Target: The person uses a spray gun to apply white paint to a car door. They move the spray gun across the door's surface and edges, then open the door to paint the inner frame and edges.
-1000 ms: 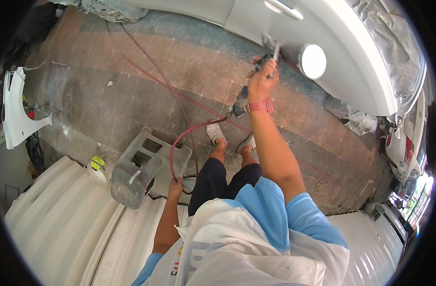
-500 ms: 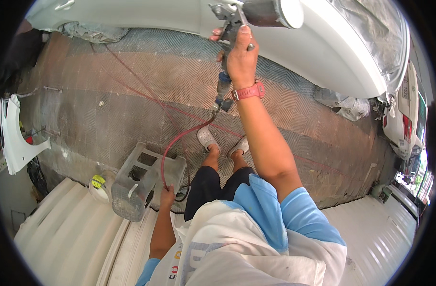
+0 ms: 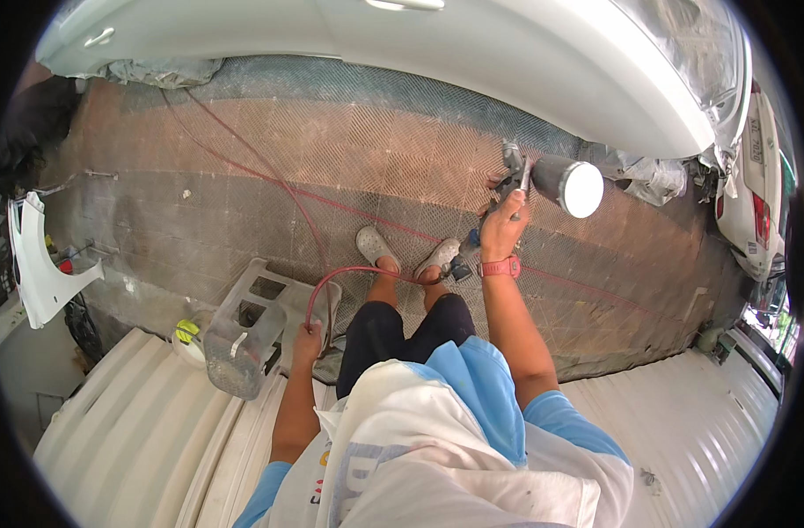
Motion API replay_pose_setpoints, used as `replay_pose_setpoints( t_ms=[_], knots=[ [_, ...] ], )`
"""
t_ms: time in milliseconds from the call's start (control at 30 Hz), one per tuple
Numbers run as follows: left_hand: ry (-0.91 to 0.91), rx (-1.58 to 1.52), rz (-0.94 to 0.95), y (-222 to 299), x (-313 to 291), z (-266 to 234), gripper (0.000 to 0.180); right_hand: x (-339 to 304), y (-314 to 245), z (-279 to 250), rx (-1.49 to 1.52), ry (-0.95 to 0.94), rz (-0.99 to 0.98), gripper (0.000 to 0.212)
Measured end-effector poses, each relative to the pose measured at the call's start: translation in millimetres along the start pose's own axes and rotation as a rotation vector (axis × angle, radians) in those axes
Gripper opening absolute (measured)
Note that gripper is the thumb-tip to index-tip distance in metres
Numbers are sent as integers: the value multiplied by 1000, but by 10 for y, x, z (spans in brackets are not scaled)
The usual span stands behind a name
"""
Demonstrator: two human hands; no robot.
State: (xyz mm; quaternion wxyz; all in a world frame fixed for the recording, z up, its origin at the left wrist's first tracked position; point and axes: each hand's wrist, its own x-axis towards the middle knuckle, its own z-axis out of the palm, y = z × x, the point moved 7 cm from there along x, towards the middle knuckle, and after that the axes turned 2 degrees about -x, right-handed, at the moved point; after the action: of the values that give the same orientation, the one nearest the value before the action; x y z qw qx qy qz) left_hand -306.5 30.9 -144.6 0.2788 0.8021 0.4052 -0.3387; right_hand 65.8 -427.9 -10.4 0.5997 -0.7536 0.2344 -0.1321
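Note:
My right hand (image 3: 504,227) is wrapped round the handle of a paint spray gun (image 3: 515,167). The gun has a dark cup (image 3: 553,182) with a white round end, pointing to the right. From the base of the gun a red air hose (image 3: 354,269) runs left in an arc. My left hand (image 3: 306,341) is closed round that hose beside a grey plastic stool (image 3: 252,321). Ahead of the gun, and apart from it, stands a white car body (image 3: 507,62) with a door handle (image 3: 406,4).
Grey masking sheets (image 3: 648,176) cover the wheel areas. A loose white fender (image 3: 46,260) stands at the left. Behind me lie white ribbed panels (image 3: 129,414). The hose trails over the patterned floor (image 3: 200,211). Another white car (image 3: 754,194) is at the far right.
My right hand has drawn the spray gun back from the car body, toward me and to the right. My left hand still holds the hose, almost in the same place.

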Motion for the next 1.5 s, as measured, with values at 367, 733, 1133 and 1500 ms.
replay_pose_setpoints(
  t_ms=[367,733,1133,1500],
  knots=[
    [97,-119,-72,-36,-600,396,54,542,-886,148,3,-194,-87,58],
    [-146,-567,-102,-76,142,92,49,795,-1603,1667,89,-202,-175,61],
    [-166,-90,16,493,1320,-718,56,474,-1040,739,-77,38,-26,61],
    [-164,145,193,1813,1657,-711,63,-196,259,-1177,-285,267,380,59]
  ],
)
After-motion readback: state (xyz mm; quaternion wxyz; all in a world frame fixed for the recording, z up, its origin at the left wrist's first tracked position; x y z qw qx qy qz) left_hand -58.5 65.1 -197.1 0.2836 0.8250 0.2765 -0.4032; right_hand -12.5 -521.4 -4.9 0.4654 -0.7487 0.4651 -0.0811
